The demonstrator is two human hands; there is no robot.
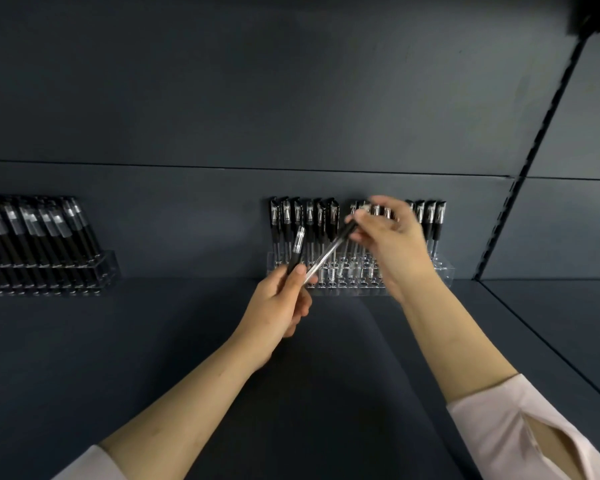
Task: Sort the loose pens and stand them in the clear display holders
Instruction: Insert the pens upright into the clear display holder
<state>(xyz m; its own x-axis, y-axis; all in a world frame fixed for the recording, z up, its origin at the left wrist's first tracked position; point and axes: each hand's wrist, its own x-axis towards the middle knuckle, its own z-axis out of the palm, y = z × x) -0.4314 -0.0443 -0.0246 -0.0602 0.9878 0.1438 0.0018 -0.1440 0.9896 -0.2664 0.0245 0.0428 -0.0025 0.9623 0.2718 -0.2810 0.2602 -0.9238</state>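
Gripping pens [329, 251], hands [278, 306] at holder [444, 271] front edge

I read this as a stationery shop: a dark retail shelf [136, 358] with a slotted upright rail [498, 233] at the right, a centre holder [445, 273] and a left holder [109, 268], both clear, stocked with rows of identical black pens [309, 220].

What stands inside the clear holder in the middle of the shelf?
Black pens stand upright in the back rows of the holder; front holes look empty. The right hand covers some middle pens, so their count is hidden.
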